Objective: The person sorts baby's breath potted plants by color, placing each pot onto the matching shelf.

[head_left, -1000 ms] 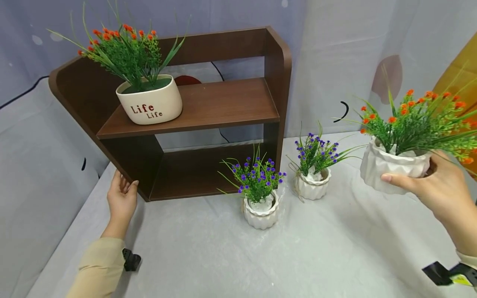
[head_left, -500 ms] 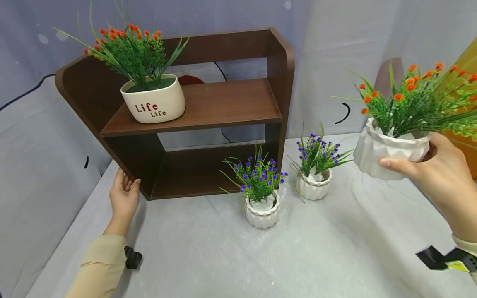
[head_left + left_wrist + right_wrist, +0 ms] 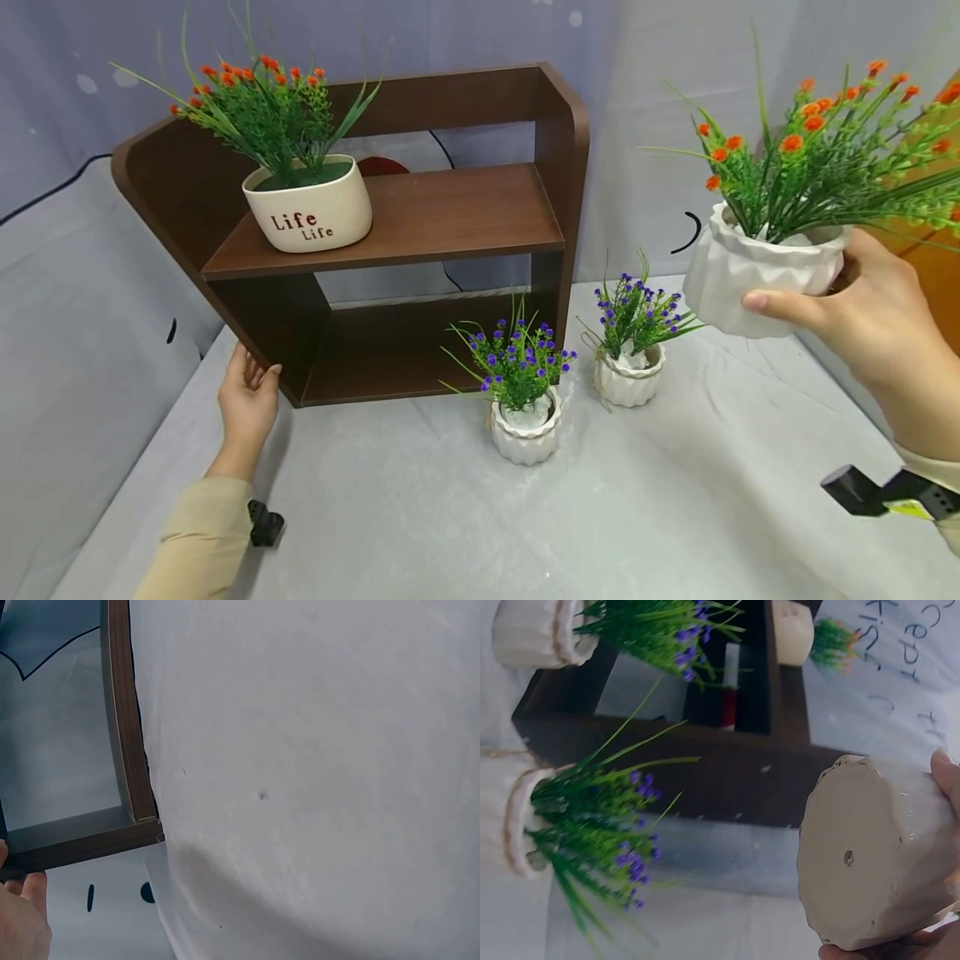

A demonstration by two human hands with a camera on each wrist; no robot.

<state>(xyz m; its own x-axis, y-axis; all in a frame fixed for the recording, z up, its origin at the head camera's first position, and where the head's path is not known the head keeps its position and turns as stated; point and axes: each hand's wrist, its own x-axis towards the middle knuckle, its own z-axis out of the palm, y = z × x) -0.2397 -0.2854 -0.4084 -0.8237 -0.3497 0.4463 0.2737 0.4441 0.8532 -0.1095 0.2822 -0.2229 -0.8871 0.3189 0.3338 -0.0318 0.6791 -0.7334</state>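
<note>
Raised higher and shifted leftward since the earlier frame is the white pot point(image 3: 761, 283) of orange flowers point(image 3: 817, 162); the person's left hand point(image 3: 247, 404) has kept its place. Head view, on my feed: the right hand point(image 3: 881, 312) is clamped on the pot, thumb across its front wall, holding it clear of the worktop point(image 3: 420, 508), in line with the back right corner as I see it. Well apart from it, the left hand grips the shelf point(image 3: 465, 204) at its lower left front corner. A cream pot point(image 3: 311, 208) lettered "Life" stands at the left end of the upper board. The nearer purple-flowered pot point(image 3: 527, 435) stands just before the shelf's lower right corner, the farther purple-flowered pot point(image 3: 628, 379) nearer the worktop's back edge. Left wrist view: I make out thumb and fingers on opposite faces of the shelf's side panel. Right wrist view: the held pot shows me its underside, marked by a small hole point(image 3: 848, 858); handwriting point(image 3: 896, 649) covers the cloth behind.
</note>
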